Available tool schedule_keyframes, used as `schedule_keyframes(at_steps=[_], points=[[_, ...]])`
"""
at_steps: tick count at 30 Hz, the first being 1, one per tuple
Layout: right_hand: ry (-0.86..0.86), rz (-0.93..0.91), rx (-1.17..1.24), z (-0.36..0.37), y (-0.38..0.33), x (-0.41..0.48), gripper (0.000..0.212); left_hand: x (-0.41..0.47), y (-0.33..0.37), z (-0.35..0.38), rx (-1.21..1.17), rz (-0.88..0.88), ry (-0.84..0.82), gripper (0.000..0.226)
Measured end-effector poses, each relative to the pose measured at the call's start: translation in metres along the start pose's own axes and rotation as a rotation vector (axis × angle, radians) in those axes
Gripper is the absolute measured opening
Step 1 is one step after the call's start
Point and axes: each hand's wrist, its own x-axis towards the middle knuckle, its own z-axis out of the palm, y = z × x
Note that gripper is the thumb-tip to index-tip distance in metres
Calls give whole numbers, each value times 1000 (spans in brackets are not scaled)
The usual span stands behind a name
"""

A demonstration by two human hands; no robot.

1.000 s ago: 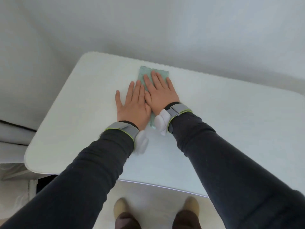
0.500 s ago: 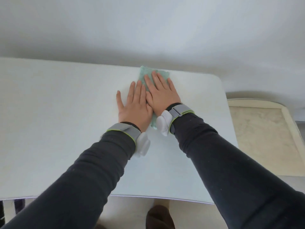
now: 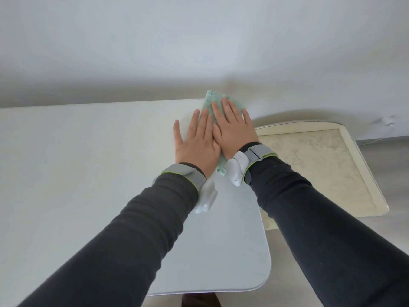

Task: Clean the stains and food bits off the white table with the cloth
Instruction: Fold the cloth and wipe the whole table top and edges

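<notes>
White counter [image 3: 77, 173] fills the left and middle of the view, with its rounded right corners showing. Just beside its right edge stands a lower cream side table [image 3: 309, 169] with a marbled top. Two dark sleeves [image 3: 132, 229] reach forward over the counter. The left hand [image 3: 197, 145] and right hand [image 3: 234, 129] lie flat side by side, fingers straight, touching each other and pressing on the green cloth [image 3: 210, 99]. The cloth lies at the counter's far right corner, mostly under the right hand, with its far end at the far edge. Each wrist wears a grey band [image 3: 183, 173] carrying a white pod [image 3: 207, 197].
</notes>
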Motion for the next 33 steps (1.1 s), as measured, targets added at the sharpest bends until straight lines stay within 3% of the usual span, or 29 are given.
schedule_keyframes(at_steps=[4, 9, 19, 22, 33], points=[[10, 35, 4, 2, 5, 0, 54, 5, 2, 1, 37, 44, 11, 58], [16, 18, 2, -2, -6, 10, 55, 12, -11, -2, 75, 51, -6, 75], [-25, 15, -24, -1, -57, 21, 58, 4, -65, -7, 29, 62, 8, 68], [-31, 10, -29, 2, -86, 27, 57, 2, -94, -8, 7, 58, 12, 57], [-20, -48, 7, 14, -218, 48, 56, -27, -224, -20, -8, -3, 16, 56]])
